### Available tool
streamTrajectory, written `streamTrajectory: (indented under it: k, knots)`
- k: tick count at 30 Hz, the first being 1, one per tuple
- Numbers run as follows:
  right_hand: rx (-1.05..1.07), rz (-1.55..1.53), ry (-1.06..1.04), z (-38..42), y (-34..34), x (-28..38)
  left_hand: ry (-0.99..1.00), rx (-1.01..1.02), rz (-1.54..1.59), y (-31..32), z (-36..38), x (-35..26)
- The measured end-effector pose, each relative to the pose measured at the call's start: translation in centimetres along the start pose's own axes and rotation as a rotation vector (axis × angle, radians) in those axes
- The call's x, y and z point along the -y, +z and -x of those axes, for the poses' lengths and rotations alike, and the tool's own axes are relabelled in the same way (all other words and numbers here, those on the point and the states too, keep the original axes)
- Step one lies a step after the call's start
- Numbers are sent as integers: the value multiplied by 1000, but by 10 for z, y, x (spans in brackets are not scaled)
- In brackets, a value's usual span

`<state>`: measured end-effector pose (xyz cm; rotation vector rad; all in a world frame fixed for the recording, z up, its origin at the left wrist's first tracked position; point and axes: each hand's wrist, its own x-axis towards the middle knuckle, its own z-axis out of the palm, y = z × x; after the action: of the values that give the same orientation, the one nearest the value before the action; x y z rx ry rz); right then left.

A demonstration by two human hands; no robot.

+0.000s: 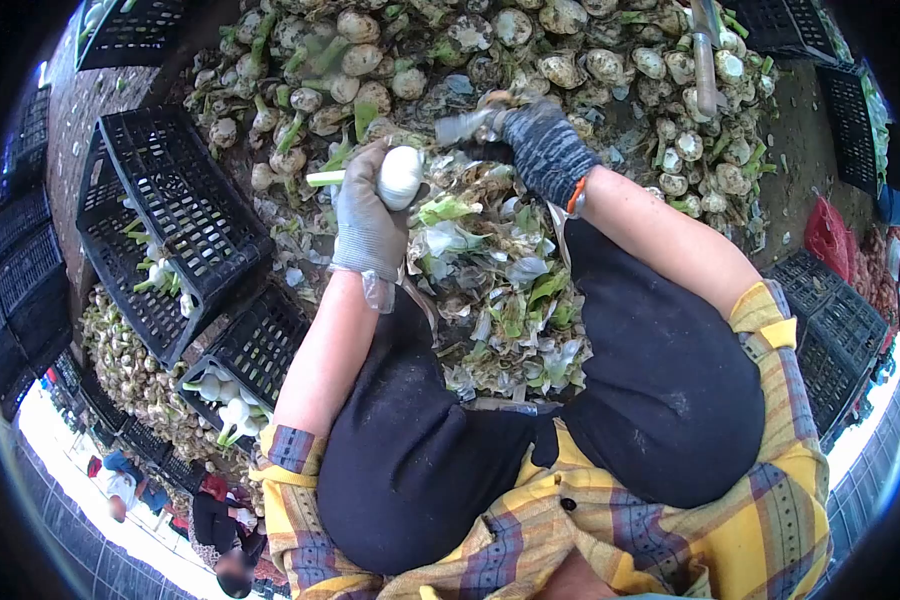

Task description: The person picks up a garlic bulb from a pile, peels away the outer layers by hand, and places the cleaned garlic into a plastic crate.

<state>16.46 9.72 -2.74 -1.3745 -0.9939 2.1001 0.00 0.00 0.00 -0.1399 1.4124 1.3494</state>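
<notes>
My left hand (363,222), in a grey glove, is closed around a garlic bulb (401,176). The bulb is clean and white, and its trimmed green stem points left. Just to the right, my right hand (550,150) wears a dark mottled glove and grips a small blade-like tool (462,128), whose pale end is smeared by motion. That end is close beside the bulb. Below both hands, a heap of peeled skins and leaf scraps (515,265) lies between my legs. Unpeeled, soil-stained garlic bulbs (560,70) are piled beyond them.
A black plastic crate (195,200) with white bulbs in it stands tilted at left, with another crate (260,340) below it. A wooden-handled tool (706,75) lies on the pile. More crates (830,310) and a red bag (828,238) are at right. Other people (225,520) are at lower left.
</notes>
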Motion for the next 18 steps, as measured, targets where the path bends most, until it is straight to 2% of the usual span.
streamTrajectory:
  k: [2, 4, 5, 6, 9, 10, 13, 14, 17, 18]
  knots:
    - [-20, -54, 3, 14, 8, 18, -80, -42, 98, 1, 3, -7]
    - [266, 669, -171, 18, -4, 13, -162, -15, 149, -8, 3, 1]
    - [409, 946, -167, 18, -7, 12, -185, -1, 167, -11, 2, 1]
    - [437, 1224, 82, 16, -3, 10, -197, -13, 201, -10, 2, -1]
    - [325, 1202, -682, 23, 2, 4, -201, -57, 307, -1, 6, -3]
    - [295, 1092, -640, 29, 14, 16, -217, -38, 320, -4, 4, -1]
    - [305, 884, -711, 33, 35, 23, -273, 48, 381, -8, 0, -2]
    - [328, 777, -614, 37, 39, 26, -300, 92, 415, -8, 0, -3]
    - [435, 768, -771, 33, 38, 14, -317, 133, 424, -8, 3, -4]
    - [569, 752, -771, 40, 40, 17, -307, 133, 414, -9, 2, -4]
